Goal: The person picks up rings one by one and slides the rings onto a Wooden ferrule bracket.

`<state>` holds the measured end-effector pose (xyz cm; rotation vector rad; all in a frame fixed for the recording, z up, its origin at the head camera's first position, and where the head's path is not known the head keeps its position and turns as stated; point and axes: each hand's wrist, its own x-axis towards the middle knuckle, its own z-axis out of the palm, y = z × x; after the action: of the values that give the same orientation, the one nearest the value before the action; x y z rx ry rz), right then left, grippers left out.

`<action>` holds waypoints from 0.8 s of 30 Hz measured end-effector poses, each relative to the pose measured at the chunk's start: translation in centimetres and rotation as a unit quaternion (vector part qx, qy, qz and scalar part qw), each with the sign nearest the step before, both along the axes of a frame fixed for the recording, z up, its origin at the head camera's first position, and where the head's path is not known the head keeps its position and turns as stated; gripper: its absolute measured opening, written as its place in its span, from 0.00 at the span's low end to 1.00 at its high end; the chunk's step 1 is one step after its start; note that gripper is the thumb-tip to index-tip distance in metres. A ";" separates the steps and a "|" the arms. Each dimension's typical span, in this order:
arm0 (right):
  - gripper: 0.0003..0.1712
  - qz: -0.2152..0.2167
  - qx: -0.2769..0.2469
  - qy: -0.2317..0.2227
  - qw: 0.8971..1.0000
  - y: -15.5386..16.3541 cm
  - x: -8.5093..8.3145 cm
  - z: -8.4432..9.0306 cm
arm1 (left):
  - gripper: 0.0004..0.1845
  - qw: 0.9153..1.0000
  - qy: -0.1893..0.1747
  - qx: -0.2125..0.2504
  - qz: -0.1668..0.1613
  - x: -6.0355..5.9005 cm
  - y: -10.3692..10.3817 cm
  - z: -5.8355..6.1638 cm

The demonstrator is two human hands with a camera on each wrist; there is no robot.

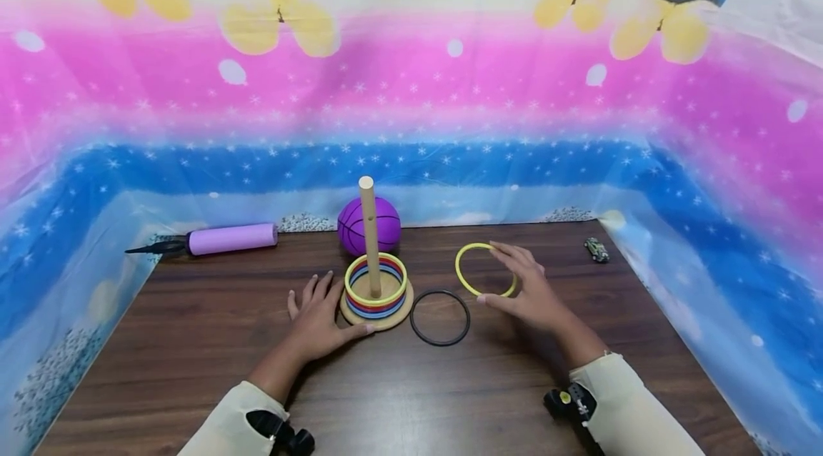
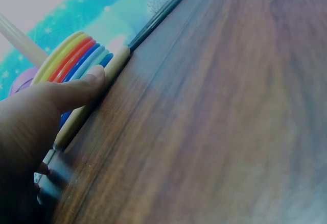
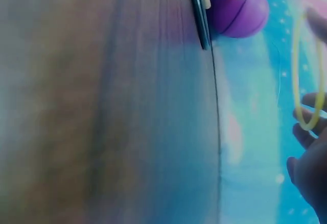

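Observation:
A wooden peg stand point(image 1: 371, 227) stands upright, its round base point(image 1: 405, 313) bearing several stacked rings point(image 1: 403, 288) in yellow, red and blues. My left hand point(image 1: 316, 324) rests against the base's left and front edge, fingers spread, thumb point(image 2: 82, 89) on the rim beside the rings. To the right of the stand, my right hand point(image 1: 530, 291) pinches a yellow ring point(image 1: 460, 274) by its right side between thumb and fingers. In the right wrist view this yellow ring point(image 3: 295, 76) is raised off the table. Flat on the wood between stand and right hand lies a black ring point(image 1: 440, 344).
Behind the peg is a purple ball point(image 1: 388, 224). A purple hand pump point(image 1: 233, 239) with a black nozzle lies at the back left. Near the right edge sits a small toy car point(image 1: 596, 249). A printed cloth point(image 1: 450, 163) borders the table point(image 1: 411, 392) at back and sides.

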<state>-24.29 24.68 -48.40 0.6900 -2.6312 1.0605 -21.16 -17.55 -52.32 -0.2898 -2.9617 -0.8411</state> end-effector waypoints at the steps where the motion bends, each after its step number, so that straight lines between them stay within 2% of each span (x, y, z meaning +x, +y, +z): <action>1: 0.54 0.002 -0.007 0.011 1.000 -0.4 -0.1 0.3 | 0.63 1.000 -0.003 -0.001 0.001 0.1 -0.1 0.1; 11: 0.52 -0.008 -0.093 0.082 0.992 -4.3 0.2 2.1 | 0.62 1.000 -0.014 -0.008 0.003 0.0 -0.2 0.0; 17: 0.54 0.003 -0.121 0.090 0.988 -6.3 0.2 3.1 | 0.63 1.000 -0.023 -0.019 0.004 0.1 -0.3 0.2; 24: 0.60 0.013 -0.146 0.106 0.984 -8.5 0.3 4.8 | 0.62 1.000 -0.016 -0.017 0.000 0.0 -0.2 0.2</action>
<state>-23.96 16.14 -43.63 0.7265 -2.2343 1.2688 -21.17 -17.73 -52.17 -0.2814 -3.0086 -0.8027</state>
